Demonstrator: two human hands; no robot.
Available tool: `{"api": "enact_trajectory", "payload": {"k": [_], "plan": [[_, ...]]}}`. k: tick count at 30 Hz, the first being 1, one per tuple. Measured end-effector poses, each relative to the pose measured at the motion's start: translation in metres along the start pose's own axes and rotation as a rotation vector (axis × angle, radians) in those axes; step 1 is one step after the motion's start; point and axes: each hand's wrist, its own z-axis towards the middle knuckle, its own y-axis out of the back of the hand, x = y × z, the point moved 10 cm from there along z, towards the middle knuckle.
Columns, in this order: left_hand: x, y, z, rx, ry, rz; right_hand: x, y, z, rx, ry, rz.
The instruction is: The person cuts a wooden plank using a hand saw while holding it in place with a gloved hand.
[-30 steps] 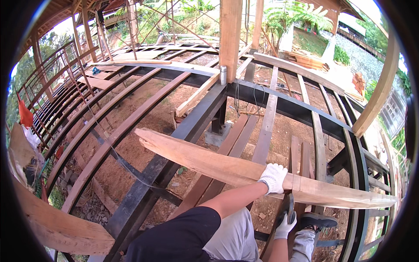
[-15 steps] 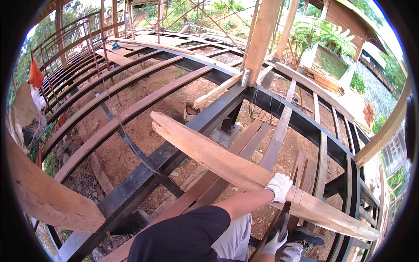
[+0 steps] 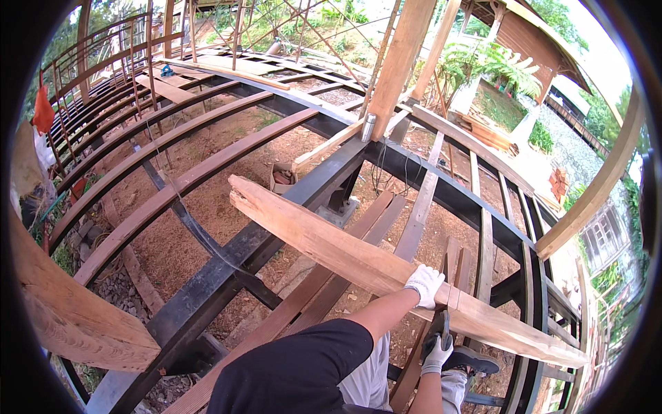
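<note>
Left hand (image 3: pixel 425 284) fingers holding wooden plank (image 3: pixel 331 245); right hand (image 3: pixel 436 355) gripping dark tool (image 3: pixel 440 321) at plank's near edge. Firm left pressure likely steadying it.

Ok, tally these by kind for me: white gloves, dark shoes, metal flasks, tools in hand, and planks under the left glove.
White gloves: 2
Dark shoe: 1
Metal flask: 1
Dark tool in hand: 1
Plank under the left glove: 1
Total: 6
</note>
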Motion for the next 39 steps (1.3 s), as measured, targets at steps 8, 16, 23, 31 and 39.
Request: {"api": "enact_trajectory", "payload": {"k": [8,16,23,31,39], "plan": [[0.002,-0.005,-0.003,-0.002,0.006,0.037,0.029,-0.01,-0.017,0.057,0.016,0.053],[0.0,-0.005,-0.001,-0.057,-0.034,0.057,0.04,-0.015,-0.022,0.084,0.037,0.116],[-0.001,-0.005,0.001,-0.03,-0.029,0.045,0.027,-0.011,-0.02,0.055,0.077,0.004],[-0.004,-0.004,0.0,-0.033,-0.025,0.064,-0.01,-0.006,-0.012,0.08,-0.053,0.019],[-0.007,-0.002,-0.001,-0.006,-0.034,0.068,-0.037,-0.004,0.001,0.131,-0.077,0.023]]}}
